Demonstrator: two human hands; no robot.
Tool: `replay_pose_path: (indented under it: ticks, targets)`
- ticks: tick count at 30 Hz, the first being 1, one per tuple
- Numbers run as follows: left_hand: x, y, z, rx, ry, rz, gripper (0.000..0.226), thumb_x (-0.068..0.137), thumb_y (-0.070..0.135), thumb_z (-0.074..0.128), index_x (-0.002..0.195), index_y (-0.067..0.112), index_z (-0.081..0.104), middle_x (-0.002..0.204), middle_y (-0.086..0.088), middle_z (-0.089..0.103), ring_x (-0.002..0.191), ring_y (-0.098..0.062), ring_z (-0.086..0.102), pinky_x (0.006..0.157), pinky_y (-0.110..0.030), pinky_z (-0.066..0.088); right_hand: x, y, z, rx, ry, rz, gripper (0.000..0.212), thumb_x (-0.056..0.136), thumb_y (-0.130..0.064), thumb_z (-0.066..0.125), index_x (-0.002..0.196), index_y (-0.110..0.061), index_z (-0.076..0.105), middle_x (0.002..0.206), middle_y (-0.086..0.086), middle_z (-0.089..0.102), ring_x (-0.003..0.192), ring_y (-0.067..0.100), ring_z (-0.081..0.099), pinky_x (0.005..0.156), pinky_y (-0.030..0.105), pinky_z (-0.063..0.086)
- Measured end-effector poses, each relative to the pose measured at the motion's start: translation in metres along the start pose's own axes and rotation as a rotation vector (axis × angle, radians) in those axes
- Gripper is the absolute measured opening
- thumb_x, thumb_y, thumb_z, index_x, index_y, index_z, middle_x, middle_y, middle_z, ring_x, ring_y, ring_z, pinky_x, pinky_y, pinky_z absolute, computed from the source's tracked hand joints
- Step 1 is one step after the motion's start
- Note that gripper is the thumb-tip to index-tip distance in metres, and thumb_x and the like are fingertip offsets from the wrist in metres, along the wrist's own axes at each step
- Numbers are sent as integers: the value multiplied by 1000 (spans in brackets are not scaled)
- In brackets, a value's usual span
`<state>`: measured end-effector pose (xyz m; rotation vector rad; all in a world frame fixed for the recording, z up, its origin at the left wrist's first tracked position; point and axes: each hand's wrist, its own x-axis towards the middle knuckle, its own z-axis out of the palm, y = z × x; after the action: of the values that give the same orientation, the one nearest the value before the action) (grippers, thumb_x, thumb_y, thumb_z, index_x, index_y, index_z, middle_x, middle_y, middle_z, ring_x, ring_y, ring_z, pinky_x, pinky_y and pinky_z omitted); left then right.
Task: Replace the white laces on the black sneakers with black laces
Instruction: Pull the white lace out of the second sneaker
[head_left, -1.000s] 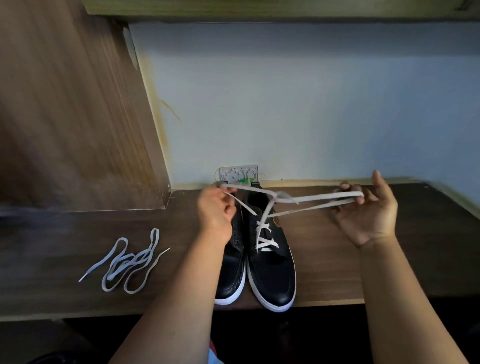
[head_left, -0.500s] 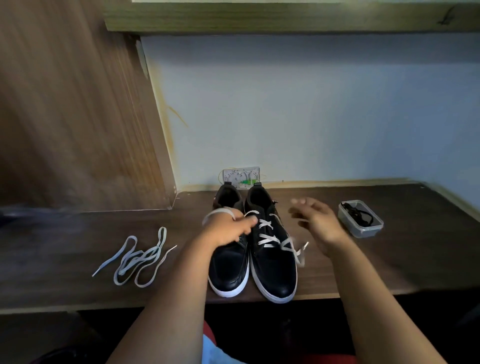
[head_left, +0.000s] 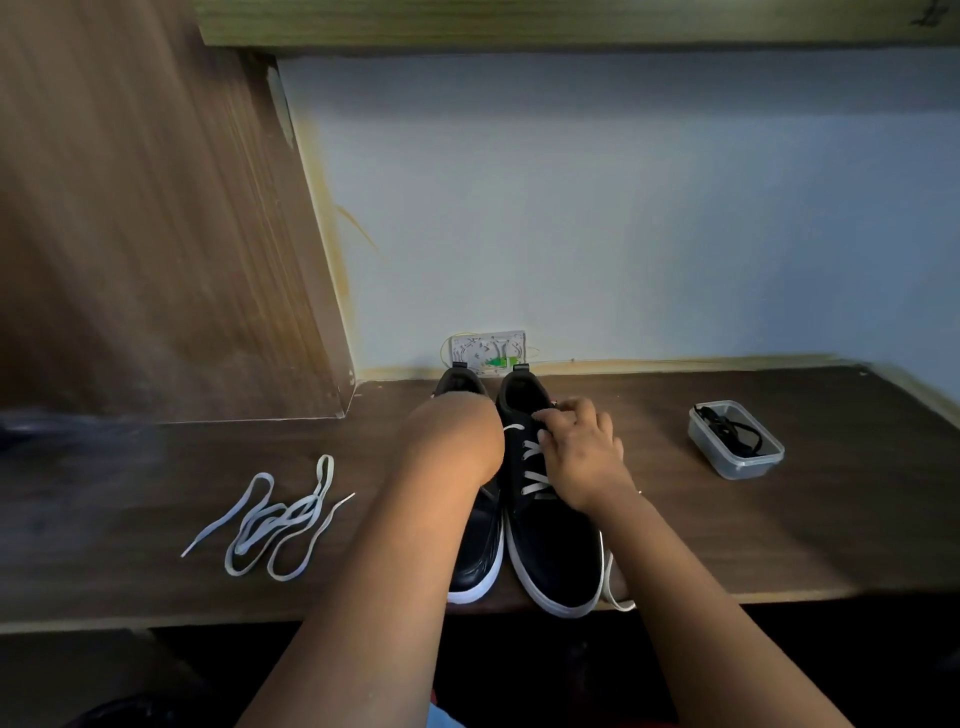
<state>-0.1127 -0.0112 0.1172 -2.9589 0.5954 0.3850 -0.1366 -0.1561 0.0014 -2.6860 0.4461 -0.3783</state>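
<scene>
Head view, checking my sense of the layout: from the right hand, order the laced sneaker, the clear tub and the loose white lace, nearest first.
From the right hand:
1. Laced sneaker, directly under the hand, which touches its laces.
2. Clear tub, off to the right on the desk.
3. Loose white lace, far left, beyond the other sneaker.

Black white-soled sneakers (head_left: 550, 540), white laces (head_left: 280, 519), dark wood-grain desk (head_left: 779, 519).

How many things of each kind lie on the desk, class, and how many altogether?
Sneakers: 2
White laces: 2, one loose, one in the right sneaker
Tub of black laces: 1
Total: 5
</scene>
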Motion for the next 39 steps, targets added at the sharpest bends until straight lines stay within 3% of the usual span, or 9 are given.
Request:
replay_pose_path:
  ticks: [2,4,10,15,20,26,32,36,39]
  targets:
    - [4,-4,7,-82,180,-1,5,93,13,52,88,12,54,82,-5,52,76,-24,50,65,-30,39,3,0,-1,32,-4,13,30,99,-33,40,126,-30,50,132,2,38,120,27,32,97,45,34]
    - [17,-2,20,-253,260,6,26,94,31,54,77,13,47,87,-6,60,76,-26,52,62,-31,37,5,1,-1,81,-4,17,26,99,-31,41,122,-28,52,129,1,41,118,26,32,95,43,33]
    - [65,30,55,-296,533,11,55,96,57,35,103,11,63,104,-9,62,103,-29,51,80,-38,39,4,4,3,112,45,7,23,97,-34,44,114,-23,53,120,1,48,114,27,36,86,40,36]
    - [84,32,60,-253,360,-83,47,83,60,43,84,18,63,94,-2,64,98,-24,53,90,-43,33,4,11,7,209,163,-1,14,93,-29,51,104,-23,57,106,-4,55,102,22,45,79,38,41]
    - [88,18,62,-379,318,63,31,88,33,41,62,16,46,69,0,51,76,-25,52,85,-40,34,6,11,13,291,236,38,8,81,-16,58,88,-19,59,92,-6,59,94,23,50,78,37,42]
    - [91,-3,71,-577,205,160,33,94,30,39,68,17,54,82,0,64,89,-23,53,87,-39,37,8,11,0,212,103,233,37,84,-20,55,120,-28,60,127,0,50,118,26,38,98,41,37]
    - [88,0,77,-910,80,178,35,88,29,49,78,0,65,55,0,45,58,-20,40,64,-34,30,6,-4,-4,64,-52,60,38,88,-11,45,113,-29,67,142,-10,38,128,22,22,96,39,25]
    - [88,-1,78,-936,66,193,36,85,32,50,71,2,64,55,-3,58,60,-19,44,64,-33,33,7,1,-8,453,-29,170,41,81,4,43,66,-25,67,109,-15,58,119,20,40,97,35,33]
    - [91,-2,80,-950,55,181,35,87,32,50,69,6,64,55,3,61,60,-19,46,64,-32,34,4,12,-32,1205,-52,295,33,67,9,42,51,-14,60,90,-3,69,101,27,59,82,34,47]
